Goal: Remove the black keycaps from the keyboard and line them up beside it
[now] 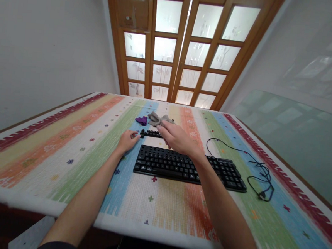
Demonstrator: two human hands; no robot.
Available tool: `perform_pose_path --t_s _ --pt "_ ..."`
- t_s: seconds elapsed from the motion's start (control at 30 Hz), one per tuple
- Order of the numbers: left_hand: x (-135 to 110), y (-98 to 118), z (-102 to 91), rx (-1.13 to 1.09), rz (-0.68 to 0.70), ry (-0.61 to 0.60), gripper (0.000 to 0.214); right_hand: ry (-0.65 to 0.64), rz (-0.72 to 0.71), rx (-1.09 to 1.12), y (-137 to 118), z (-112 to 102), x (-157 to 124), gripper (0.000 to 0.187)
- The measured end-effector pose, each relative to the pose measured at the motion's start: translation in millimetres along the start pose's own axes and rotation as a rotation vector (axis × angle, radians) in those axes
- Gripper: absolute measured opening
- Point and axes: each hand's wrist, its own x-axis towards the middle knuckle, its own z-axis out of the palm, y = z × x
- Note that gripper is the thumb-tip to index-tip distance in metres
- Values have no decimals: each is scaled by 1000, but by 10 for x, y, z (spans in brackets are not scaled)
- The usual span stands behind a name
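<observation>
My left hand (128,140) rests on the table at the left end of a row of loose black keycaps (150,133). Its thumb and fingers are slightly apart, with the tips beside the end keycap. My right hand (175,136) hovers over the right part of this row and hides it. Its fingers are curled; what they hold, if anything, is hidden. A crumpled grey cloth (155,118) lies just beyond the right fingertips; I cannot tell whether they touch it. Below both hands lies a black keyboard (165,165), crossed by my right forearm. Its upper rows look bare of caps.
A small purple cloth (141,120) lies left of the grey one. The keyboard's black cable (262,171) coils at the right with its plug on the table. A striped tablecloth (80,140) covers the table. Beyond it stand wooden glazed doors (187,49), with walls on both sides.
</observation>
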Motion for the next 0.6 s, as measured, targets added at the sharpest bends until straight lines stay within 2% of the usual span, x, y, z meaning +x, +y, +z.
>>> perform_pose_path --t_s 0.07,0.17,0.3,0.43,0.6 --pt "-13 22 -20 -14 3 25 33 -89 -58 -122 56 141 -1 21" --pt "-37 61 -79 -23 25 32 30 -277 -45 -334 163 372 -4 20" --pt "-79 129 -188 -49 90 -47 28 -439 8 -483 233 584 -31 17" --pt "-132 234 -258 -108 181 -217 32 -435 68 -531 232 668 -55 23" --pt "-181 362 -282 -169 248 -427 33 -392 13 -480 248 655 -16 26"
